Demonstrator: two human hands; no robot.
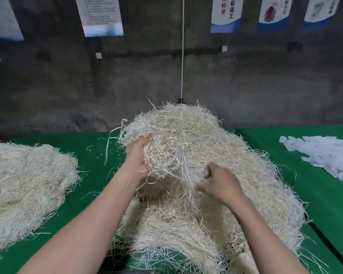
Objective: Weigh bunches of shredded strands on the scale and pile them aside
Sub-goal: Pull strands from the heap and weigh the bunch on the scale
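Counts: two hands, two masses of shredded strands, one patch of paper slips, one cord, at least five posters. The main heap sat centre on the green surface, tall, and spread toward the near edge. The side pile lay at the left of the same surface, lower and flatter, apart from the main heap with bare green cloth and a few stray strands between them. The left hand was palm-up at the heap's left flank, with its fingers curled up and into a rounded bunch. The bunch rested in the palm, bulged out to the right of it and was still tangled into the heap behind. The right hand was lower and to the right, back of the hand up, fingers curled in close with pale strands running down past the thumb side. It was motion-blurred, so I couldn't tell whether it actually had hold of any. A darker hollow showed in the heap under the bunch, between the two wrists. The white paper slips were scattered at far right on the surface, well apart from the strands. The white cord hung straight down the grey wall behind the heap. The posters ran along the top of the wall, print unreadable on most.
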